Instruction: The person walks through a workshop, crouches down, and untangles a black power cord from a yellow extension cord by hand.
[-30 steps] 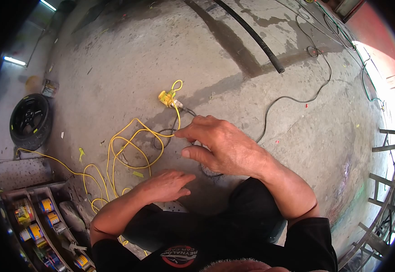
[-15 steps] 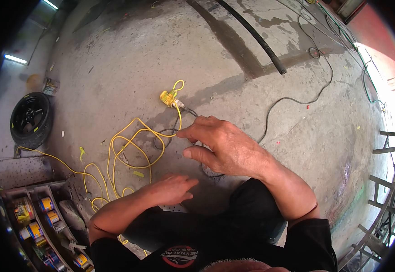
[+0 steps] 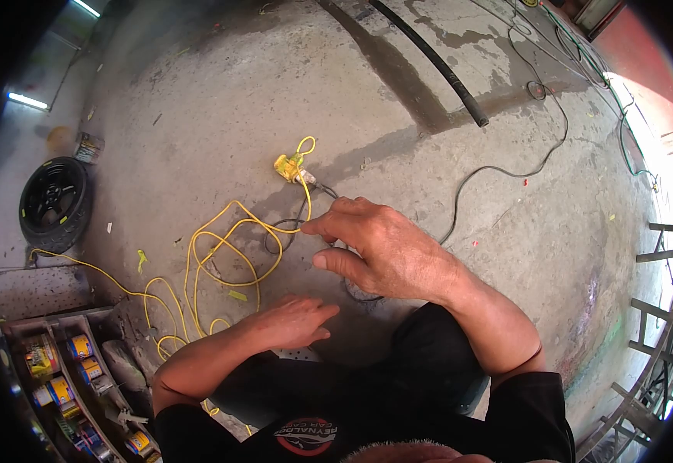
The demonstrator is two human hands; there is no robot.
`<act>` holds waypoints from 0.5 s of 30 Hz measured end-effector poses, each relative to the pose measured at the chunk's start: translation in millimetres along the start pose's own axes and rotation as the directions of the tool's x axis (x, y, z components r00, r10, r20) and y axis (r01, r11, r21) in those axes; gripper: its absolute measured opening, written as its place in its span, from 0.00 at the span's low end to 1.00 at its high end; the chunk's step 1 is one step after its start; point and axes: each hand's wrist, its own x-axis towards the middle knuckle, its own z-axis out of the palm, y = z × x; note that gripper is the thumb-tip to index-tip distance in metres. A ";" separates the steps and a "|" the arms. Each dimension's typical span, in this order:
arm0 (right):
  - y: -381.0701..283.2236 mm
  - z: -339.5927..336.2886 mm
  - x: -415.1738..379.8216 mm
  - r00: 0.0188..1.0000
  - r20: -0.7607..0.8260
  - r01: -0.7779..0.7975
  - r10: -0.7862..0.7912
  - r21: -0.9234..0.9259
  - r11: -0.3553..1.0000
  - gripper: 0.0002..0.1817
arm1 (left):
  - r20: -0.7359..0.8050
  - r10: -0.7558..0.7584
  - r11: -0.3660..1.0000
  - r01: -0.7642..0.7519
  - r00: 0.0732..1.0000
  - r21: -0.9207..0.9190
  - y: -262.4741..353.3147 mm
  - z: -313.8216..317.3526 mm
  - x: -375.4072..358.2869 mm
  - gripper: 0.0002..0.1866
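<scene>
The yellow socket [image 3: 285, 167] lies on the floor [image 3: 213, 100], past the hands and a bit to the left of the right hand [image 3: 386, 247]. It tilts, with its lower right end against a pale plug [image 3: 304, 177], and a black cord runs from the plug back toward that hand.

The yellow cord [image 3: 233, 203] makes big loose loops. They lie between the socket and the left hand [image 3: 294, 322], then the cord runs off to the floor's left edge, near the black wheel [image 3: 54, 202].

The right hand is nearer the socket. Its back is up, its pointing finger aims left, and its thumb is below with a gap between. Nothing shows in its grip, so it looks loose and bent. The fingertip is next to the yellow cord, but I cannot tell if they touch.

The left hand is lower, near the knees, with its back up and fingers pointing right. It looks loose too, but its palm is hidden, so I cannot tell if it holds a small thing.

A black hose [image 3: 437, 58] lies toward the floor's far edge.
</scene>
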 end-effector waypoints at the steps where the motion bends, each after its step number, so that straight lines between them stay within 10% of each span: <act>1: -0.2 -0.2 0.1 1.000 0.001 0.001 -0.001 0.000 1.000 0.19 | 0.009 -0.007 1.000 0.007 1.000 0.000 0.6 -1.1 -0.1 0.30; 15: -1.0 -1.2 -0.8 1.000 -0.011 -0.010 0.010 0.006 1.000 0.18 | -0.028 -0.003 1.000 0.003 1.000 -0.002 -0.5 0.8 0.4 0.30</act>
